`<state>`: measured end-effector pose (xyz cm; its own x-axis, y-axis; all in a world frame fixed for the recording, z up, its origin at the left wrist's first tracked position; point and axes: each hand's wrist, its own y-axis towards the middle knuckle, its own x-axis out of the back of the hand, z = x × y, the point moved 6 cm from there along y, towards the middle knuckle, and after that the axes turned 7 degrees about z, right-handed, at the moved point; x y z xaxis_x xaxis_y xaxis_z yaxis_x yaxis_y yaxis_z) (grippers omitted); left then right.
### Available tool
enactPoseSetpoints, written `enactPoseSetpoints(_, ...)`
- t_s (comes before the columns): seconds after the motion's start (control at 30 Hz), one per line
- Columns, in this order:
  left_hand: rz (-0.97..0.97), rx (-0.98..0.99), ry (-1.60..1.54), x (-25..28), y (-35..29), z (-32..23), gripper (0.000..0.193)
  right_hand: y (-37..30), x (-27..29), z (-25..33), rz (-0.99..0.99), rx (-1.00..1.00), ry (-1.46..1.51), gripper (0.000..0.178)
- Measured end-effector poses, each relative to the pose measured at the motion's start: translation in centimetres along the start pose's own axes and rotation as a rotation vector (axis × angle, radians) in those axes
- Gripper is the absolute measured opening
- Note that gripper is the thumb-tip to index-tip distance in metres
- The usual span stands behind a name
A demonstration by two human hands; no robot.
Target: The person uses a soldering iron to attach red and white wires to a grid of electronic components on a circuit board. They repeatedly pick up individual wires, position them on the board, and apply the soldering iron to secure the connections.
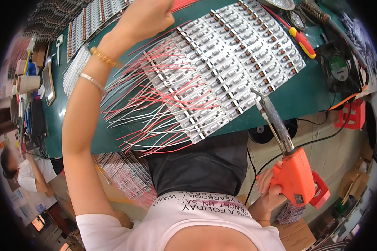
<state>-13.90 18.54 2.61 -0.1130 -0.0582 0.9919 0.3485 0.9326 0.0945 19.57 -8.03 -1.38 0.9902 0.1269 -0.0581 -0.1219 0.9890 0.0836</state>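
Note:
My right hand (268,188) is wrapped round the handle of an orange soldering gun (298,178). Its metal tip points up and left, at the near edge of a sheet of small circuit boards (222,54). At the top edge of the picture is my left hand (153,16), fingers curled in, beside a bundle of red wires (183,4). Part of that hand is cut off, and what its fingers hold, if anything, does not show. Red and white wires (155,100) lie over the left rows of boards, many ends hanging past them.
A green work table (100,140) carries everything. Further board sheets (94,21) and white wires (76,69) lie left, near a phone (48,83). A red-yellow screwdriver (302,42) and a black fan (341,69) are right. Another person (29,171) sits far left.

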Motion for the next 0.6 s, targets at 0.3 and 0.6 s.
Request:
enactPoseSetpoints(0.3,-0.142,-0.174,-0.516,2.3,-10.6,-11.0,0.013,-1.2,1.1,0.0,0.049,-0.016,-0.019,0.059)
enactPoseSetpoints(0.6,-0.090,-0.092,-0.549,-0.7,-12.6,-15.5,0.016,-3.7,1.7,-0.1,0.136,-0.101,-0.286,0.055)
